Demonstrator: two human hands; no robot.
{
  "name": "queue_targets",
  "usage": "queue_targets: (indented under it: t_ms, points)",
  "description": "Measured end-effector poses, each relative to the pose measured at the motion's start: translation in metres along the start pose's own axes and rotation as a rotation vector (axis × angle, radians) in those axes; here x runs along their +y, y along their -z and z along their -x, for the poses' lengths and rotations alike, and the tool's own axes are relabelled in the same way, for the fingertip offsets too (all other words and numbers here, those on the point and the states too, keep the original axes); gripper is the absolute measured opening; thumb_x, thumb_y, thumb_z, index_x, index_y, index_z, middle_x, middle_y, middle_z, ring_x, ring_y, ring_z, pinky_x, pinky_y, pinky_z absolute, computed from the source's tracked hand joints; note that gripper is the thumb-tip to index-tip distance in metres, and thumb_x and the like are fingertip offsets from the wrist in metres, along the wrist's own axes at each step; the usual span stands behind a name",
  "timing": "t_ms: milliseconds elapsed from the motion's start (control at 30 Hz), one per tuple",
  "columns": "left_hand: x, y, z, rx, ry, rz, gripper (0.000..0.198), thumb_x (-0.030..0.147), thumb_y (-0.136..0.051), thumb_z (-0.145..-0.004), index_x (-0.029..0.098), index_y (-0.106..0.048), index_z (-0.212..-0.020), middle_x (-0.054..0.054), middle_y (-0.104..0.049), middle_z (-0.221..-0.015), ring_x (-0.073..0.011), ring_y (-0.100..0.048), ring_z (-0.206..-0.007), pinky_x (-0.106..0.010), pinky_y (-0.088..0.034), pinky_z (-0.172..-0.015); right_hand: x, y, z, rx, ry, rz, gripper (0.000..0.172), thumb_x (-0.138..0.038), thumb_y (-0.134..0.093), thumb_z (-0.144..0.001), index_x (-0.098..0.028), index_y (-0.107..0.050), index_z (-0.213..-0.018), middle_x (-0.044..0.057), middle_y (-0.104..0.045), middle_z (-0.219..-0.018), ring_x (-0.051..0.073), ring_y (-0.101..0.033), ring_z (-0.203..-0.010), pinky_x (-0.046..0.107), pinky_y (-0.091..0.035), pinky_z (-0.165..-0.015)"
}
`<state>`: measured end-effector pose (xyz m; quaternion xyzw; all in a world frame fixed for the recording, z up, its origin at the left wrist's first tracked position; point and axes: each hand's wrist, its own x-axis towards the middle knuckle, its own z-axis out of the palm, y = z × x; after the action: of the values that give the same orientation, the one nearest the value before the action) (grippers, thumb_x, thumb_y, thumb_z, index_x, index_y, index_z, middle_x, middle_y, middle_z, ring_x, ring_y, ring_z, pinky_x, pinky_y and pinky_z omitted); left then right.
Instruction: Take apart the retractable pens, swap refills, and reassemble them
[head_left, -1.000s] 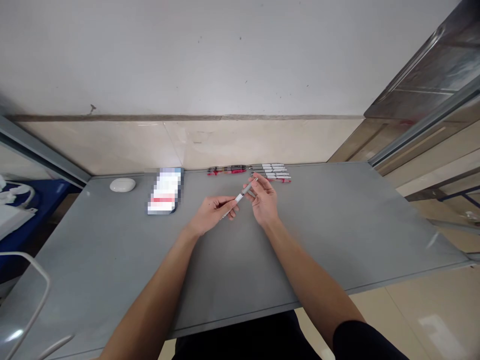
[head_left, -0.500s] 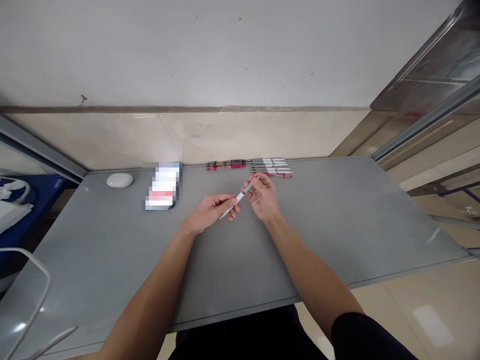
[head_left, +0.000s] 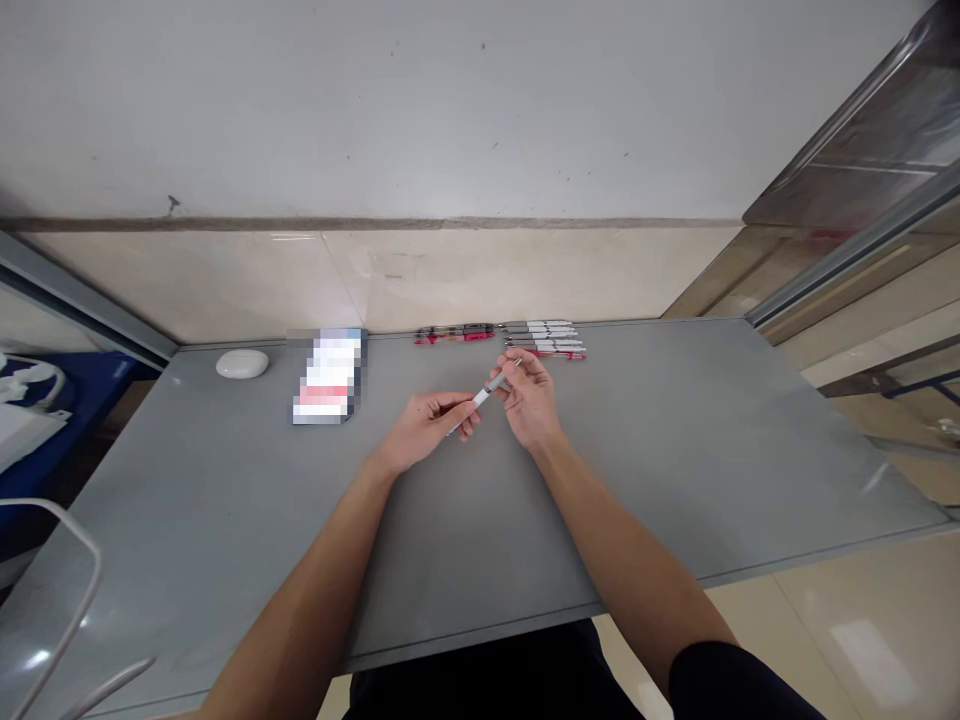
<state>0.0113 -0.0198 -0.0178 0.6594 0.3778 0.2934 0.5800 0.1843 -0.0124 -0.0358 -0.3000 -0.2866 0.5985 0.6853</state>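
Above the middle of the grey table, both hands hold a white and grey pen [head_left: 482, 397] slantwise. My left hand [head_left: 429, 425] is closed on its lower white end, thumb on top. My right hand [head_left: 530, 400] pinches the grey upper part by the tip. Behind my hands, near the table's back edge, lie several white and grey pens [head_left: 551, 335] in a row, with a red pen [head_left: 566, 355] nearest me. Left of them is a small group of black and red pens [head_left: 454, 333].
The grey table [head_left: 660, 440] stands against a tiled wall [head_left: 525, 270]. A phone [head_left: 328, 375] with a blurred lit screen lies at the back left, beside a white oval case [head_left: 241, 364]. A pale cable [head_left: 82, 610] loops over the left front corner.
The pen has slid slightly within my fingers, and less of its lower end shows below my left hand. The whole view has shifted a little.
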Motion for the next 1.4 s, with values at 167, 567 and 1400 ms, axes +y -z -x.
queue_targets:
  t_ms: [167,567,1400]
  points:
    - [0.003,0.001,0.003,-0.042,0.037,0.1,0.032,0.045,-0.055,-0.087,0.016,-0.068,-0.083,-0.004,-0.064,-0.078,-0.0125,-0.058,-0.068,-0.027,-0.048,-0.069,-0.001,0.002,0.001,-0.024,-0.002,0.012,0.019,-0.028,-0.078,-0.066,-0.026,-0.068,-0.082,-0.005,-0.067,-0.081,0.01,-0.065,-0.073,0.023,-0.055,-0.062]
    - [0.002,-0.004,0.0,-0.042,0.077,0.155,0.028,0.043,-0.06,-0.085,0.016,-0.07,-0.085,-0.003,-0.063,-0.075,-0.0118,-0.056,-0.066,-0.027,-0.047,-0.067,-0.001,0.0,0.0,0.018,0.017,0.007,0.015,-0.027,-0.077,-0.067,-0.025,-0.065,-0.076,-0.007,-0.064,-0.075,0.009,-0.064,-0.066,0.023,-0.055,-0.06]
    - [0.003,-0.004,0.001,-0.031,0.071,0.126,0.03,0.043,-0.059,-0.085,0.015,-0.068,-0.083,-0.003,-0.063,-0.074,-0.0119,-0.056,-0.064,-0.027,-0.048,-0.066,0.0,-0.002,0.001,0.043,0.049,-0.006,0.018,-0.026,-0.078,-0.066,-0.024,-0.062,-0.074,-0.007,-0.062,-0.074,0.009,-0.062,-0.063,0.024,-0.054,-0.058]
